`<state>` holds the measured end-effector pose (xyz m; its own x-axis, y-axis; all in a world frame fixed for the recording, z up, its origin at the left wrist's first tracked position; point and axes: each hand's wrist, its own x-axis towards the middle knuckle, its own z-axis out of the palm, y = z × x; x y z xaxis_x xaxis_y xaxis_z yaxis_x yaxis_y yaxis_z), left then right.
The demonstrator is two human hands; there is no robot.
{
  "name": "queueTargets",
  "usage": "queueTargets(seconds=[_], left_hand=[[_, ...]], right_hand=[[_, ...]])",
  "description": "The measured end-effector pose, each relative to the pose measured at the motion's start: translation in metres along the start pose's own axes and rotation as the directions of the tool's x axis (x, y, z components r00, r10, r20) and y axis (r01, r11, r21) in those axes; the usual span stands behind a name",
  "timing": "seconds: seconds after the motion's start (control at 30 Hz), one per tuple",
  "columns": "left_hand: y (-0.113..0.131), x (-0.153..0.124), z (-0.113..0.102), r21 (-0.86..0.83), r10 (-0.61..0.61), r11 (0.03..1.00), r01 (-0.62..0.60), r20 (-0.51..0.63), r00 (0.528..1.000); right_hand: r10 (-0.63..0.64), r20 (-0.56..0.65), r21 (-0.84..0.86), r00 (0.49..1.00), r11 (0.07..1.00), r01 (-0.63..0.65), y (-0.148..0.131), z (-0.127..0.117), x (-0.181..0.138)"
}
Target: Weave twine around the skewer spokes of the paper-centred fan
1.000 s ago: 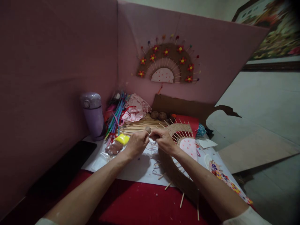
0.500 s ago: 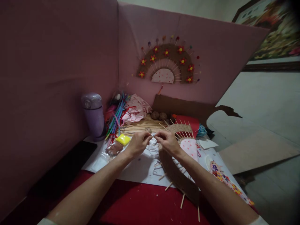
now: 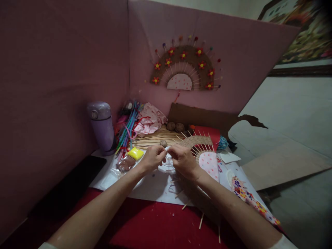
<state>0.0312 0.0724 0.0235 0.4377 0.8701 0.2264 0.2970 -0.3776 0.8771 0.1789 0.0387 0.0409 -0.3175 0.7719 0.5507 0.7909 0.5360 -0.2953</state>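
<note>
My left hand [image 3: 155,157] and my right hand [image 3: 183,160] meet above the white paper [image 3: 145,193], fingers pinched with the tips nearly touching. Whatever lies between them is too small to make out. Beneath my right hand and forearm lies a half-ring of brown burlap [image 3: 198,141] with wooden sticks poking out along its edge; my arm hides part of it. Inside its curve sits a pink dotted half-circle [image 3: 208,164]. A small brown ball [image 3: 163,143] rests just behind my left hand.
Left of my hands are a purple bottle [image 3: 101,129], a yellow clay packet [image 3: 135,153], a brown packet [image 3: 126,164] and pipe cleaners [image 3: 129,122]. Thin sticks [image 3: 147,141] and pink cloth [image 3: 151,119] lie behind. A finished-looking flowered fan [image 3: 190,52] hangs on the pink panel. Flower cutouts [image 3: 249,197] lie at right.
My right hand has turned and moved slightly left, its fingers now more curled against the left fingertips. My left hand stays nearly in place. The view has shifted a little.
</note>
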Motion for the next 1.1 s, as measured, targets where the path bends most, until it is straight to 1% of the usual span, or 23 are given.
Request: queueTargets(seconds=[0.07, 0.13, 0.2, 0.27, 0.33, 0.47, 0.53, 0.57, 0.63, 0.7, 0.77, 0.83, 0.9, 0.97, 1.0, 1.07, 1.1], left_hand=[[0.0, 0.0, 0.0, 0.007, -0.002, 1.0, 0.002, 0.006, 1.0], [-0.001, 0.001, -0.001, 0.039, 0.022, 0.999, -0.021, -0.026, 0.999], [0.0, 0.0, -0.002, 0.102, 0.068, 0.993, -0.059, -0.094, 0.993], [0.0, 0.0, -0.003, 0.174, 0.126, 0.98, -0.096, -0.17, 0.977], [-0.001, 0.0, -0.003, 0.23, 0.171, 0.966, -0.118, -0.227, 0.959], [-0.007, 0.005, -0.008, 0.268, 0.194, 0.957, -0.114, -0.296, 0.935], [-0.012, 0.009, -0.019, 0.259, 0.178, 0.962, -0.085, -0.358, 0.917], [-0.014, 0.011, -0.025, 0.248, 0.159, 0.967, -0.058, -0.409, 0.899], [-0.017, 0.014, -0.037, 0.208, 0.124, 0.978, -0.024, -0.481, 0.868], [-0.017, 0.015, -0.042, 0.168, 0.111, 0.985, -0.028, -0.511, 0.852], [-0.014, 0.015, -0.039, 0.12, 0.101, 0.992, -0.047, -0.495, 0.863], [-0.011, 0.014, -0.033, 0.046, 0.074, 0.997, -0.059, -0.458, 0.886], [-0.009, 0.013, -0.028, -0.052, 0.035, 0.997, -0.06, -0.395, 0.918], [-0.005, 0.01, -0.025, -0.143, 0.007, 0.988, -0.054, -0.315, 0.949], [-0.001, 0.008, -0.024, -0.188, 0.002, 0.981, -0.052, -0.258, 0.966], [0.01, 0.001, -0.022, -0.276, 0.014, 0.96, -0.04, -0.095, 0.995], [0.018, -0.005, -0.02, -0.369, 0.046, 0.929, -0.005, 0.103, 0.994]], right_hand=[[-0.004, 0.019, -0.031, 1.0, 0.999, 0.004, -0.002, 0.0, -0.001], [-0.01, 0.036, -0.083, 0.999, 0.996, 0.013, -0.004, 0.002, -0.001], [-0.023, 0.059, -0.168, 0.998, 0.985, 0.032, -0.005, 0.004, -0.001], [-0.03, 0.073, -0.238, 0.997, 0.97, 0.046, -0.007, 0.007, 0.001], [-0.032, 0.06, -0.252, 0.998, 0.966, 0.046, -0.008, 0.009, 0.002], [-0.046, 0.0, -0.148, 0.999, 0.988, 0.045, -0.009, 0.007, 0.004], [-0.039, -0.034, -0.06, 0.999, 0.998, 0.037, -0.009, 0.002, 0.003], [-0.033, -0.05, -0.014, 0.998, 0.999, 0.032, -0.008, -0.002, 0.002], [-0.005, -0.074, 0.068, 0.997, 0.998, 0.01, -0.004, -0.008, 0.001], [0.064, -0.068, 0.149, 0.996, 0.987, -0.053, 0.002, -0.012, 0.0], [0.17, -0.027, 0.263, 0.985, 0.952, -0.157, 0.01, -0.012, 0.0], [0.27, 0.016, 0.395, 0.963, 0.883, -0.254, 0.017, -0.011, 0.0], [0.349, 0.034, 0.497, 0.937, 0.807, -0.319, 0.022, -0.009, 0.001], [0.406, 0.03, 0.544, 0.913, 0.76, -0.356, 0.026, -0.006, 0.005], [0.423, 0.025, 0.551, 0.906, 0.75, -0.366, 0.027, -0.005, 0.008], [0.431, 0.014, 0.55, 0.902, 0.75, -0.367, 0.028, -0.002, 0.019], [0.423, 0.012, 0.548, 0.906, 0.755, -0.36, 0.029, 0.0, 0.026]])
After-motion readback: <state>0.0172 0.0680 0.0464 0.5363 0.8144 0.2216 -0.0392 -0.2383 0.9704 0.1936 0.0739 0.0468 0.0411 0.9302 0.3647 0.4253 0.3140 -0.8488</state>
